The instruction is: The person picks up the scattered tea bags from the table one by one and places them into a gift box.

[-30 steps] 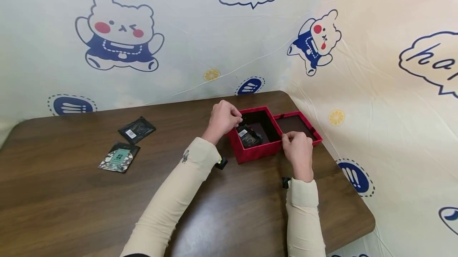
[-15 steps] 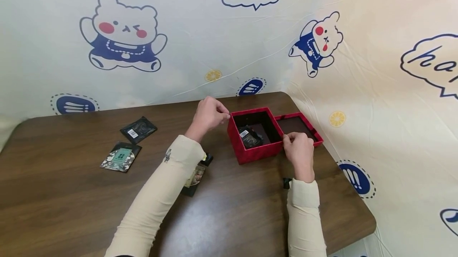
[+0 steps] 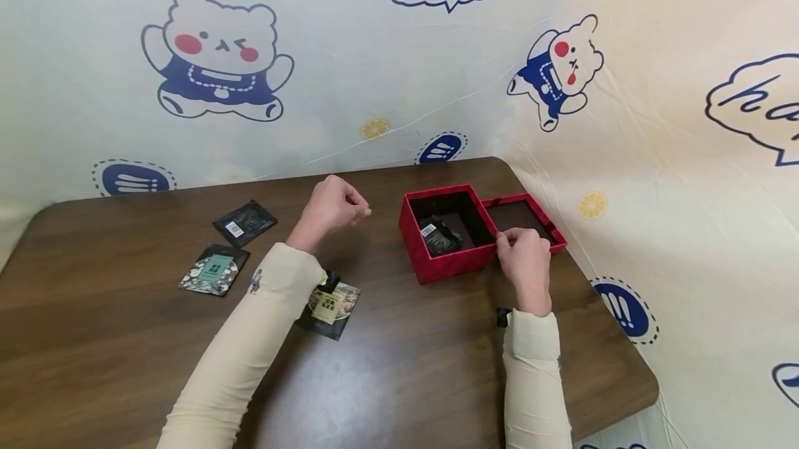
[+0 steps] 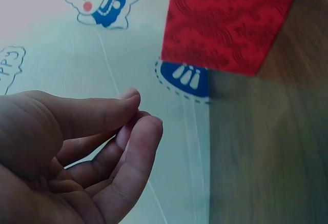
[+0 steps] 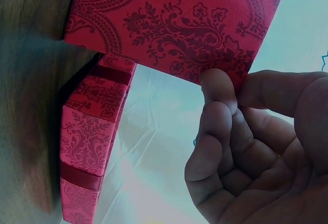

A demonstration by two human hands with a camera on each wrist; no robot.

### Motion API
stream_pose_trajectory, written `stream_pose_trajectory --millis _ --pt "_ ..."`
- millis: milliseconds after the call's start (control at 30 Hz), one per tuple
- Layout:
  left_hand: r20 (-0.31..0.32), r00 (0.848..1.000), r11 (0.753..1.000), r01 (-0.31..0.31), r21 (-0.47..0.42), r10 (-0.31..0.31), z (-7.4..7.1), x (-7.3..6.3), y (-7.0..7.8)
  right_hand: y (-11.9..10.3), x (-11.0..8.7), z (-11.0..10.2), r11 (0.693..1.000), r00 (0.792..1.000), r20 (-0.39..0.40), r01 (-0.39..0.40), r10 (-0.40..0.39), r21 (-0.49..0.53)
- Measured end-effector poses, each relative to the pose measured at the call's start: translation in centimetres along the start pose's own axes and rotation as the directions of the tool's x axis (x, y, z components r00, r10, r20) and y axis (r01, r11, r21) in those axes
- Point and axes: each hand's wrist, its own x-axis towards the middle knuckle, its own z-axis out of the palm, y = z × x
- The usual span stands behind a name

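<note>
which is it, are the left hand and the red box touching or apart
Apart. The head view shows bare tabletop between the left hand and the red box; the left wrist view also shows a gap.

Packet (image 3: 440, 239) in box (image 3: 454, 266), lid (image 3: 518, 218) right, three packets (image 3: 215, 270) left

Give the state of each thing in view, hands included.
Red box: open
Red lid: off, inside up
Boxed packet: barcode showing
Rear packet: flat, barcode up
Green-label packet: flat, label up
Yellow-label packet: label up, partly hidden
Left hand: empty, loosely curled
Right hand: pinches box corner
</note>
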Motion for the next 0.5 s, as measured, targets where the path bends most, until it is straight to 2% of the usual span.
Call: stream_pose_trajectory --millis 333,500 --pt "0.01 1.0 0.999 -0.023 0.044 0.023 -0.9 -1.3 -2.5 -0.2 0.0 0.0 1.0 1.0 0.015 -0.017 0.017 0.004" --pt "0.065 0.998 0.998 0.0 0.058 -0.003 -1.1 -1.6 -3.1 -0.1 0.0 0.0 1.0 1.0 0.023 -0.017 0.017 0.0"
